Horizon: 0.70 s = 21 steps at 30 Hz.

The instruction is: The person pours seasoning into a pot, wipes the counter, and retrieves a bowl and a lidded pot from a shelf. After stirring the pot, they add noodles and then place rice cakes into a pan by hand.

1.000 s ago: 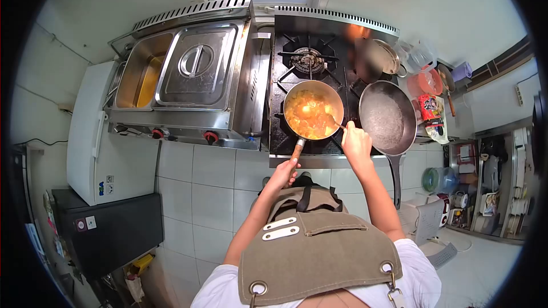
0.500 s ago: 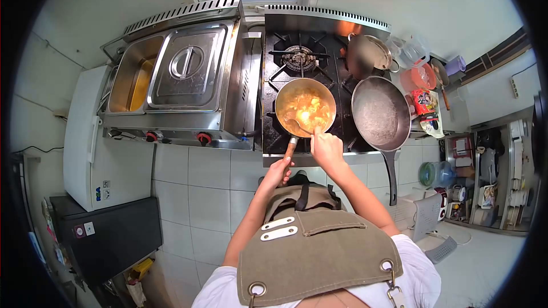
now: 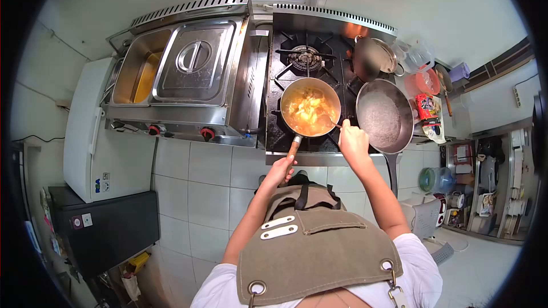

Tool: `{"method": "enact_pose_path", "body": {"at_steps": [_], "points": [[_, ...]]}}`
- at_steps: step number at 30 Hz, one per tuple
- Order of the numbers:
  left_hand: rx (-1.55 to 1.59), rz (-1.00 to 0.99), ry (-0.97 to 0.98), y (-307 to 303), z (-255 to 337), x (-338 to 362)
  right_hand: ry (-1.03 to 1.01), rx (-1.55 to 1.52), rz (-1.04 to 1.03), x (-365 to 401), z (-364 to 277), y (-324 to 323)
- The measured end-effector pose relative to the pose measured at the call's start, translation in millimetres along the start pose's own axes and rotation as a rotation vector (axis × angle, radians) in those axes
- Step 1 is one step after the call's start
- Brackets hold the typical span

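Note:
A saucepan [image 3: 290, 126] of orange-yellow food stands on the front left burner of the black stove. Its wooden handle [image 3: 294, 148] is in my left hand [image 3: 282, 170], whose fingers are wrapped round it. My right hand [image 3: 354, 144] grips a metal spoon [image 3: 335, 125] at the pan's right side, the bowl end dipping into the food. To the right of the saucepan rests a large dark frying pan [image 3: 381, 115], empty inside, its handle pointing down past my right forearm.
A back burner [image 3: 306, 59] lies behind the saucepan, and another pan [image 3: 390, 56] sits at the back right. On the left is a steel warmer with a lid [image 3: 194, 63] and an open tray of yellow liquid. Right of the stove are a red packet [image 3: 427, 108] and an orange container [image 3: 423, 81].
My right hand and the spoon have moved to the right, from the pan's lower left to its right side. The food has shifted, and the view has tilted slightly.

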<state>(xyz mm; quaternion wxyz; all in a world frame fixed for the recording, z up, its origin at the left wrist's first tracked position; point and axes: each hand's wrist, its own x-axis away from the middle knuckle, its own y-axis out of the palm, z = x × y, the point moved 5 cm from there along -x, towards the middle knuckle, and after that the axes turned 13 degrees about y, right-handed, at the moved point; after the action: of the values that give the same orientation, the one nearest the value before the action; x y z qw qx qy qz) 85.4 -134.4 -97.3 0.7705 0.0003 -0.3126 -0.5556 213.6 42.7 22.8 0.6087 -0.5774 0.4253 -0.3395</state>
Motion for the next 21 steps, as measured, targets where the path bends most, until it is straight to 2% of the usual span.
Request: {"method": "enact_pose_path", "body": {"at_steps": [3,11,17,21], "points": [[-0.003,0.004,0.0,-0.5,-1.1,0.5,0.011,0.003,0.085,-12.2,5.9,0.9],[-0.025,0.005,-0.004,-0.3,1.5,2.6,0.086,-0.044,0.043,-58.4,9.8,16.5],[-0.007,-0.006,-0.016,-0.7,-1.5,0.5,0.038,-0.277,0.056,-77.4,-3.8,26.3],[-0.025,-0.006,-0.024,-1.8,-2.9,-0.7,0.021,-0.375,-0.023,-74.8,-17.5,28.1]]}}
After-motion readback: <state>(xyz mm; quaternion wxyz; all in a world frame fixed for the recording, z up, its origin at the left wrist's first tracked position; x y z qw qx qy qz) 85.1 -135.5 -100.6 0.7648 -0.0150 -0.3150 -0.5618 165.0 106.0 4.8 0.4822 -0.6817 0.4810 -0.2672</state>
